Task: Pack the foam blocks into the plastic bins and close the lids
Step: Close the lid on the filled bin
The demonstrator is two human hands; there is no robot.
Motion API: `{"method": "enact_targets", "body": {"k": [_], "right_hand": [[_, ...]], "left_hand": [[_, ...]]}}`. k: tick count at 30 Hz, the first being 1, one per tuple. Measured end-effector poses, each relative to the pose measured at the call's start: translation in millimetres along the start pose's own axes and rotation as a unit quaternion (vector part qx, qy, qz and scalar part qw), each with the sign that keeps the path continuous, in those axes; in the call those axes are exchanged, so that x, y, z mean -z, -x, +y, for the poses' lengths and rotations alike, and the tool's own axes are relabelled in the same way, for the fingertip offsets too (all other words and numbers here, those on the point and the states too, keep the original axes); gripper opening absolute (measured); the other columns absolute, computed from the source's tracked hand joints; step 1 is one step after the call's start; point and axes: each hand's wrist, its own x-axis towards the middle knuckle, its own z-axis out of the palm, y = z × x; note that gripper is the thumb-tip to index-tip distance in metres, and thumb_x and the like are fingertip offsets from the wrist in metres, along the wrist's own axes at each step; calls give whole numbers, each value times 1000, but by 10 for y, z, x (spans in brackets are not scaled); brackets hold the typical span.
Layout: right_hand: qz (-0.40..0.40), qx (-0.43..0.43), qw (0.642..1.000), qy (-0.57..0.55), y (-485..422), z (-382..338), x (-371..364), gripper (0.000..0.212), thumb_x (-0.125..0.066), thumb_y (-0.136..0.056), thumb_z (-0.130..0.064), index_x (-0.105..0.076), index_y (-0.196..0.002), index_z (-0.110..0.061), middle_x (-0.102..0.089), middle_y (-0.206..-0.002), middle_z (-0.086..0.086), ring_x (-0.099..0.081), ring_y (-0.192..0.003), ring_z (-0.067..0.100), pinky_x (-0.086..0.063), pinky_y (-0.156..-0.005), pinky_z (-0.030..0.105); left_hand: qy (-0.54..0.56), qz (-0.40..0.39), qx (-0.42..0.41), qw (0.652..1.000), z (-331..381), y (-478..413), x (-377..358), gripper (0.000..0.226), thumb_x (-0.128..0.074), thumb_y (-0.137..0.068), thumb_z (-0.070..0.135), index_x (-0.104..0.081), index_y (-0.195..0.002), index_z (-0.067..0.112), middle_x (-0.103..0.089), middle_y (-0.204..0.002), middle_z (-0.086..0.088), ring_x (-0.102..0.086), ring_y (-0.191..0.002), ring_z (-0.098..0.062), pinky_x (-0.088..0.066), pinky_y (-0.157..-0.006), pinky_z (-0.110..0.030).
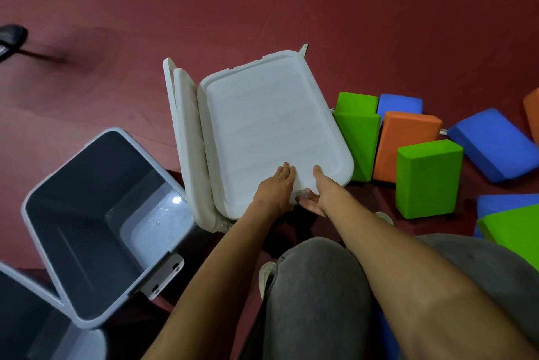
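A white bin lid (271,129) lies tilted in front of me, propped over two more white lids (186,138) standing on edge at its left. My left hand (275,187) rests flat on the lid's near edge. My right hand (316,193) grips that same near edge, thumb on top and fingers curled beneath. An empty grey plastic bin (96,222) stands open at the left. Foam blocks lie on the floor at the right: green (428,178), orange (405,143), blue (495,143) and another green (357,138).
A second grey bin (32,327) pokes in at the bottom left corner. My knees in grey trousers (318,295) fill the bottom centre. More green and blue blocks (513,225) sit at the right edge. A dark shoe (11,37) is at far left on the red floor.
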Motion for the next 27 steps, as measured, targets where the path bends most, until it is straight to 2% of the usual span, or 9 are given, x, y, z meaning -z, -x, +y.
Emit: {"method": "enact_targets", "body": {"k": [3, 8, 14, 20, 21, 23, 25, 26, 27], "right_hand": [[-2, -2, 1000, -10, 47, 12, -8, 58, -76, -84, -50, -53, -119, -10, -63, -97, 13, -65, -73, 26, -63, -76, 47], [-3, -11, 1000, -8, 71, -5, -10, 59, -75, -85, -51, -54, -120, -9, -61, -100, 14, -63, -71, 22, -63, -74, 47], [7, -17, 999, -31, 104, -1, -63, 54, -77, -84, -46, -54, -120, -12, -59, -110, 15, -64, -85, 24, -61, -58, 52], [15, -28, 998, 45, 232, -57, -169, 28, -69, -91, -26, -53, -87, -4, -52, -83, 13, -55, -67, 28, -60, -84, 40], [13, -24, 997, 67, 270, -59, -187, 26, -67, -92, -25, -52, -85, -5, -53, -82, 12, -55, -66, 28, -60, -81, 37], [5, 7, 994, 107, 310, -49, -269, 21, -56, -96, -24, -51, -84, -8, -53, -80, 10, -53, -64, 25, -57, -62, 30], [-20, 64, 986, 151, 402, -23, -414, 24, -45, -101, -21, -44, -79, -11, -47, -79, 9, -48, -63, 21, -49, -48, 29], [-13, 91, 980, 174, 376, -6, -490, 22, -45, -97, -25, -47, -80, -11, -50, -81, 9, -51, -66, 21, -50, -53, 27], [-6, 111, 974, 198, 263, 7, -577, 22, -50, -87, -31, -55, -85, -9, -58, -88, 11, -59, -75, 23, -54, -66, 28]], "left_hand": [[0, 5, 3, 1000, -19, -3, -23, 100, -71, -87, 32, -6, -159, 10, -3, -167, -9, -22, -151, -23, -46, -104, -36], [0, 5, 0, 1000, -20, -4, -30, 100, -72, -87, 32, -6, -159, 9, -2, -167, -10, -16, -152, -23, -44, -107, -37], [12, 9, -1, 1000, -29, 10, -40, 99, -71, -87, 29, -5, -159, 9, -2, -167, -11, -13, -153, -24, -42, -109, -38], [12, 5, -3, 1000, -30, 17, -23, 96, -68, -89, 29, -5, -159, 9, -1, -167, -10, -13, -153, -23, -45, -107, -38], [14, 1, 0, 1000, -41, 15, -7, 96, -68, -89, 31, -5, -159, 10, -1, -167, -9, -13, -153, -22, -46, -106, -38], [21, -17, 3, 1000, -73, 13, 23, 97, -66, -89, 39, -6, -160, 14, -2, -167, -7, -14, -153, -20, -45, -107, -38], [25, -32, -5, 999, -85, 13, 104, 94, -65, -87, 47, -13, -159, 19, -10, -167, -4, -20, -151, -18, -44, -108, -39], [35, -45, 3, 998, -89, 12, 172, 87, -66, -86, 49, -23, -157, 21, -19, -165, -3, -27, -149, -19, -45, -106, -39], [28, -64, 3, 998, -129, -40, 191, 76, -66, -85, 47, -37, -150, 21, -33, -159, -3, -39, -142, -21, -48, -102, -39]]}}
